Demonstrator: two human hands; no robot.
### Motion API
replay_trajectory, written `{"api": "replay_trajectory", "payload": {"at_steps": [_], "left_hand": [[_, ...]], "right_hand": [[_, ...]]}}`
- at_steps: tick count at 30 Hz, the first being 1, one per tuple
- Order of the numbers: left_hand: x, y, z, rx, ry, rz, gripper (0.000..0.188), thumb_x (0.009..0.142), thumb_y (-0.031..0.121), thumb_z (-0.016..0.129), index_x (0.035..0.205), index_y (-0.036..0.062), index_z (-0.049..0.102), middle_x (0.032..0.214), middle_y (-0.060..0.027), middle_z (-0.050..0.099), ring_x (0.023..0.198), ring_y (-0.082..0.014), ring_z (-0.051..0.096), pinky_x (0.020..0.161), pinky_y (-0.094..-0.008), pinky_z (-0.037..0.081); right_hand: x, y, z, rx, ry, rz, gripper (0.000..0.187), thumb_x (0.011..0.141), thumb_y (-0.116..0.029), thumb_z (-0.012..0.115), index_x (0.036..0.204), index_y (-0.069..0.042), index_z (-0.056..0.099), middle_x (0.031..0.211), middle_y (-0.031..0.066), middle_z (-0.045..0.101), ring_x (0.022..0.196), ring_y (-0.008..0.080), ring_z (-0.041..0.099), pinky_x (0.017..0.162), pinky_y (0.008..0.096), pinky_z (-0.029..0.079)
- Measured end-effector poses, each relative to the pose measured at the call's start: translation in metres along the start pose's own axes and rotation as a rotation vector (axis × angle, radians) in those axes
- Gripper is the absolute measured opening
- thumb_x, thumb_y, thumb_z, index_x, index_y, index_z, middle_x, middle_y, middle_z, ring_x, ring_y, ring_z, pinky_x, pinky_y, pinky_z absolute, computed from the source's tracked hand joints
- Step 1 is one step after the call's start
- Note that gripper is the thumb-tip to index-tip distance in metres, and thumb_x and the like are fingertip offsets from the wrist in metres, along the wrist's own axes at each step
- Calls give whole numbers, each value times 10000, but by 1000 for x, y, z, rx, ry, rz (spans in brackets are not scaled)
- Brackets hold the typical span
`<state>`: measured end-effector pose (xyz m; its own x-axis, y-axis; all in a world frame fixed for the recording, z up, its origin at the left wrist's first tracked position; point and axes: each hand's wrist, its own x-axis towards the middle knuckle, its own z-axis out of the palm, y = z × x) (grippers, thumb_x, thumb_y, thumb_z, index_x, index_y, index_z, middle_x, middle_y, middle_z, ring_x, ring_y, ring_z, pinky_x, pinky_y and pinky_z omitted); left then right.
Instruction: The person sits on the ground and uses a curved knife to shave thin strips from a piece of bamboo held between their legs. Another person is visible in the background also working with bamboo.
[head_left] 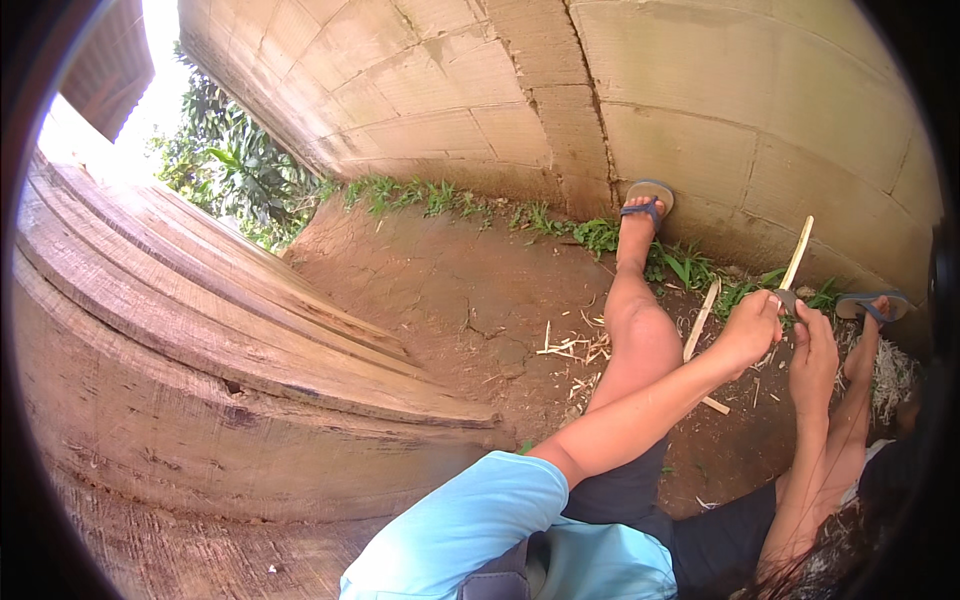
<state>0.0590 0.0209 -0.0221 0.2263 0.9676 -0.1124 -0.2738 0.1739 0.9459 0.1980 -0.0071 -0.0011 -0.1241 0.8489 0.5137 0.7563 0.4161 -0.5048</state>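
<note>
Out in front of my knees, both my hands are close together at the right. My left hand (752, 328) is closed, with a thin pale wooden stick (799, 250) rising from its fingers toward the wall. My right hand (815, 358) is bent beside it, fingers pinched on a small dark flat piece (787, 299) that lies against the stick. Whether that piece is a blade I cannot tell. The stick's lower end is hidden by my hands.
Stacked rough planks (250, 390) fill the left side. A block wall (430, 110) runs across the back, with weeds (440, 198) along its foot. Pale shavings (572, 347) and a longer wood strip (702, 320) lie on the dirt by my sandalled feet.
</note>
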Motion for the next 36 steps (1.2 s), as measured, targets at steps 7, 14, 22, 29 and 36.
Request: {"api": "replay_trajectory", "payload": {"at_steps": [7, 14, 22, 29, 36], "left_hand": [[6, 0, -2, -92, 41, -84, 263, 1024, 243, 333, 982, 51, 508, 660, -6, 490, 440, -77, 375, 353, -245, 299], [1, -9, 7, 4, 22, -52, 242, 1013, 240, 353, 981, 59, 510, 663, -4, 493, 434, -84, 379, 342, -254, 295], [1, 8, 10, -175, 36, -196, 151, 982, 199, 400, 990, 88, 502, 730, -2, 520, 458, -58, 391, 343, -221, 277], [-20, 17, 16, -81, -57, -272, 225, 1027, 224, 376, 1048, 46, 512, 705, 9, 482, 413, -27, 312, 338, -192, 230], [-20, 25, 11, -118, -33, -222, 224, 1024, 222, 371, 1032, 39, 500, 702, 9, 462, 415, -24, 303, 340, -191, 234]], "right_hand": [[-3, -1, 9, 1, -7, -11, 244, 962, -86, 474, 1177, -44, 582, 994, 176, 582, 925, 365, 589, 805, 391, 470], [3, 19, 9, 38, 42, 45, 247, 964, -88, 484, 1185, -37, 581, 1041, 162, 612, 971, 336, 604, 839, 381, 469], [5, 1, 3, -3, 25, -37, 235, 916, -51, 530, 1131, -56, 625, 1021, 160, 635, 951, 328, 627, 812, 382, 497], [20, 20, -8, -50, 101, 76, 199, 940, -180, 520, 1118, -180, 609, 917, 110, 596, 813, 347, 614, 682, 439, 500], [6, 7, -7, -30, 78, 71, 197, 908, -171, 566, 1098, -186, 616, 903, 88, 609, 806, 334, 635, 656, 440, 515]]}}
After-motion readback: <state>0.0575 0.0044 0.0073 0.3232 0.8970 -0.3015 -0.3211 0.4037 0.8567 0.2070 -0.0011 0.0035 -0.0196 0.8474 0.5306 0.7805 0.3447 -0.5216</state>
